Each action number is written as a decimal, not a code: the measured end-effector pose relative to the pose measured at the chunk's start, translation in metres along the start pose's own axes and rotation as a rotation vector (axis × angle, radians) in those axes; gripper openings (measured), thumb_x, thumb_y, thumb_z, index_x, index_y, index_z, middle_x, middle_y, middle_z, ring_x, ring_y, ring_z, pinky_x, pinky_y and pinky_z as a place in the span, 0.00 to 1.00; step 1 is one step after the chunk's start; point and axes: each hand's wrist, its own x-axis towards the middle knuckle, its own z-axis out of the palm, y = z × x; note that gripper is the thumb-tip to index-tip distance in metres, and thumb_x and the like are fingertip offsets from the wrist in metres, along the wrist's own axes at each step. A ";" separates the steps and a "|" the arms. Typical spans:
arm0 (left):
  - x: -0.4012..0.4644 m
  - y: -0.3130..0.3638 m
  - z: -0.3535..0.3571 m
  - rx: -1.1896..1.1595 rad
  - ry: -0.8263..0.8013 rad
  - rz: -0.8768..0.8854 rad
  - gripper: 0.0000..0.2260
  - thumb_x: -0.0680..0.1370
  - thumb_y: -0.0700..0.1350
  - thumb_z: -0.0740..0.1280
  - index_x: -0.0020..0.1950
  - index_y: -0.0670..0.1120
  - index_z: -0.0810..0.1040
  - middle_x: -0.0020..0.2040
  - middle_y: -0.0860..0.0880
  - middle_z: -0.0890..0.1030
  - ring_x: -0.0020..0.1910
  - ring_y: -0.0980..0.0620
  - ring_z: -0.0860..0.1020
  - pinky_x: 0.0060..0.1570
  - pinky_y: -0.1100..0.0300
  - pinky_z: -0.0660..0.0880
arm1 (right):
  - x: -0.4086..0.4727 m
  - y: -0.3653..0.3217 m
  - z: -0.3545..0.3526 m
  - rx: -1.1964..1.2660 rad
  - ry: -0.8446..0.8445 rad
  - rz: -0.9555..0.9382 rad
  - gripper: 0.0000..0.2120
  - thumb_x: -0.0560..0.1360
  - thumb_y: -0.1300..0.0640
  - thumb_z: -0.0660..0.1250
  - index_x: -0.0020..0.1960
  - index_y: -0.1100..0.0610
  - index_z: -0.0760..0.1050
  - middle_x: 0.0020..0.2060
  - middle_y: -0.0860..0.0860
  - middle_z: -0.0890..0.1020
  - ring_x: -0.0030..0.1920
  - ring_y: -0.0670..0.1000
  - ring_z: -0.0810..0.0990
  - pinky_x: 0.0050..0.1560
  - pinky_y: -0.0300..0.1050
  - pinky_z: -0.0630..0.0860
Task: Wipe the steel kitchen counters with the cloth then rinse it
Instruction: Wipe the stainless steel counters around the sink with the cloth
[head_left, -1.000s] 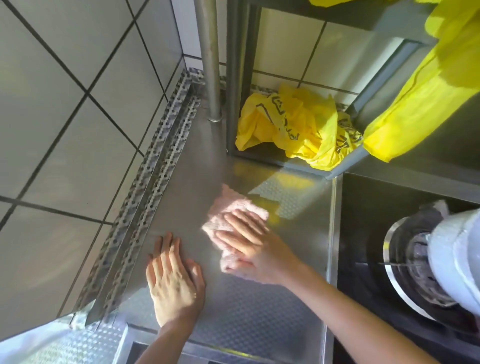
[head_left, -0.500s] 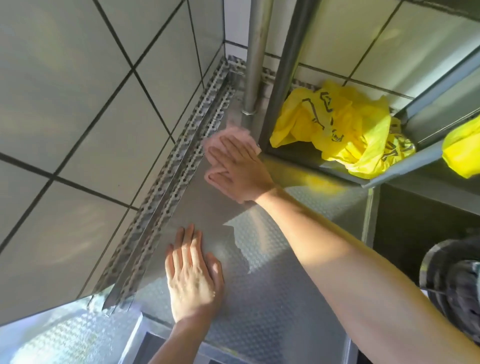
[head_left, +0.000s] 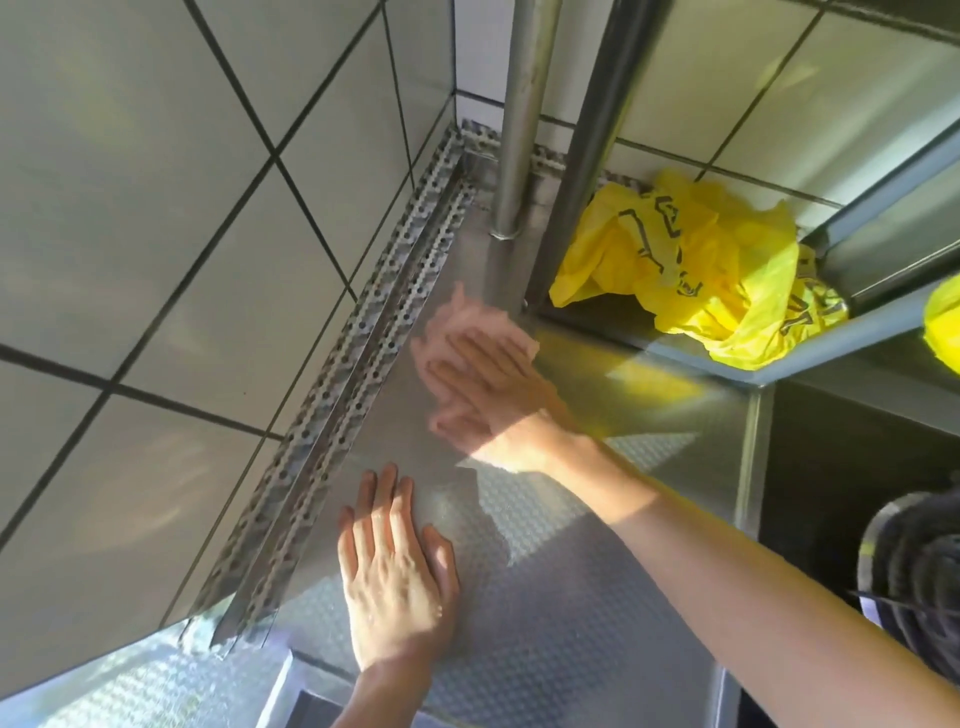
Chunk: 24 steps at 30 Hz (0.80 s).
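While the left hand (head_left: 397, 582) is laid flat, fingers together, on the steel counter (head_left: 571, 597), the pink cloth (head_left: 467, 325) is pressed down by the right hand (head_left: 488, 384). Its fingers are straight but blurred.

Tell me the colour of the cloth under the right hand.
Pale pink; the cloth shows, motion-blurred, under the right hand in the head view.

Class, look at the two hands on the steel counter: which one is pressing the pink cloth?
The right hand, farther back near the steel posts, presses the pink cloth; the left hand lies flat on bare counter.
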 end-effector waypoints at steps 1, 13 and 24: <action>0.000 0.000 0.000 -0.001 0.004 -0.004 0.27 0.79 0.45 0.62 0.78 0.41 0.68 0.81 0.44 0.68 0.82 0.42 0.63 0.75 0.36 0.67 | 0.016 0.000 -0.008 0.000 0.084 0.069 0.36 0.84 0.32 0.48 0.85 0.48 0.45 0.85 0.56 0.49 0.84 0.59 0.45 0.82 0.58 0.37; 0.000 0.003 0.000 0.022 0.014 -0.018 0.26 0.79 0.46 0.62 0.78 0.40 0.69 0.80 0.43 0.70 0.82 0.42 0.65 0.78 0.39 0.64 | -0.034 -0.031 0.005 0.089 0.235 -0.050 0.31 0.82 0.39 0.64 0.80 0.53 0.67 0.80 0.60 0.64 0.82 0.62 0.58 0.82 0.62 0.54; 0.002 0.009 -0.010 0.012 -0.027 -0.055 0.25 0.80 0.46 0.63 0.77 0.42 0.70 0.81 0.44 0.69 0.83 0.43 0.63 0.80 0.41 0.61 | -0.138 0.027 -0.006 0.060 0.249 0.619 0.30 0.78 0.45 0.61 0.74 0.60 0.74 0.76 0.67 0.68 0.78 0.71 0.64 0.77 0.70 0.60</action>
